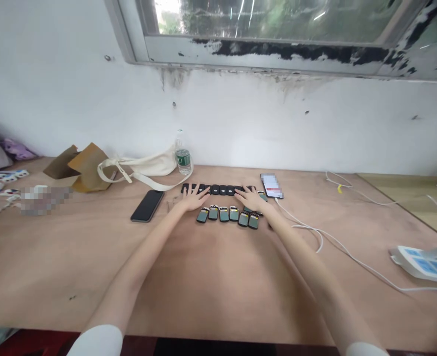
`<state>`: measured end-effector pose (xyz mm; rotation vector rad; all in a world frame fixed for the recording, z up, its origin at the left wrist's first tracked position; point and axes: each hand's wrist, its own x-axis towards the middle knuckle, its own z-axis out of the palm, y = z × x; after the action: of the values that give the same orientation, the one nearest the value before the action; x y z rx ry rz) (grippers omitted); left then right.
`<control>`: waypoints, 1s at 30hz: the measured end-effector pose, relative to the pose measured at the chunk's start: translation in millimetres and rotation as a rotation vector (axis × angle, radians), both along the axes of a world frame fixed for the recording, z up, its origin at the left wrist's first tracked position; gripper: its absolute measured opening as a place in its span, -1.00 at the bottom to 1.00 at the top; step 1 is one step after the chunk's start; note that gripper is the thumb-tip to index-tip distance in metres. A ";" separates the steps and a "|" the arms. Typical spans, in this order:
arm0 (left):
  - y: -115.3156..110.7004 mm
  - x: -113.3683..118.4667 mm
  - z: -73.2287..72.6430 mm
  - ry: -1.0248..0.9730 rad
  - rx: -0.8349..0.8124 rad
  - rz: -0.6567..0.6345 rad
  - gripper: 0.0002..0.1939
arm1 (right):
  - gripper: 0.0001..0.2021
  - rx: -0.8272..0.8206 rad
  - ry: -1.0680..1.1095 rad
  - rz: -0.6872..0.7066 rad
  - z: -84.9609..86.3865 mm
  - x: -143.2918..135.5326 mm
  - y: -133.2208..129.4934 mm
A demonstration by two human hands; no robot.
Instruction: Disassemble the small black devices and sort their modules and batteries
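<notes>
My left hand (196, 198) lies palm down with its fingers spread over the left end of a row of small black rounded devices (223, 190). At the row's right end, my right hand (249, 199) rests the same way, fingers apart. Both hands touch the row without gripping anything. Nearer to me is a second, uneven row of similar small devices (223, 214), with greyish-green faces and yellow marks showing. Several more lie partly hidden under my right hand and wrist. I cannot make out what kind of devices they are.
A black phone (147, 205) lies to the left, and a lit phone (272, 186) with a white cable (337, 241) to the right. Behind stand a water bottle (183, 157), a cream strap bag (151, 165) and a brown paper bag (90, 168). A power strip (426, 262) sits far right.
</notes>
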<state>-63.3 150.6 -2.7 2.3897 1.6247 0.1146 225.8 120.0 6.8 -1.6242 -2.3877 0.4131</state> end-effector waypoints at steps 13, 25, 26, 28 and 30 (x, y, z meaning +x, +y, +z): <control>-67.3 -16.3 33.8 -0.434 -0.089 -0.371 -0.22 | -0.66 0.312 0.334 -0.104 36.9 -8.6 -70.2; -48.5 -35.7 4.6 -0.299 0.151 -0.207 -0.45 | -0.39 0.204 0.009 0.000 -14.7 -123.8 -119.4; -51.7 -35.7 1.2 -0.266 0.187 -0.188 -0.50 | -0.39 0.210 0.012 -0.010 -16.8 -128.3 -116.6; -61.9 -32.7 -7.0 -0.205 0.265 -0.149 -0.55 | -0.40 0.228 0.023 -0.022 -19.4 -136.1 -110.1; -73.4 -27.5 -15.3 -0.178 0.330 -0.098 -0.54 | -0.41 0.244 0.030 -0.028 -20.8 -143.2 -102.9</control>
<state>-90.8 77.2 -18.0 2.6022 1.5012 0.6024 82.6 17.1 -14.0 -1.5293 -2.2867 0.1328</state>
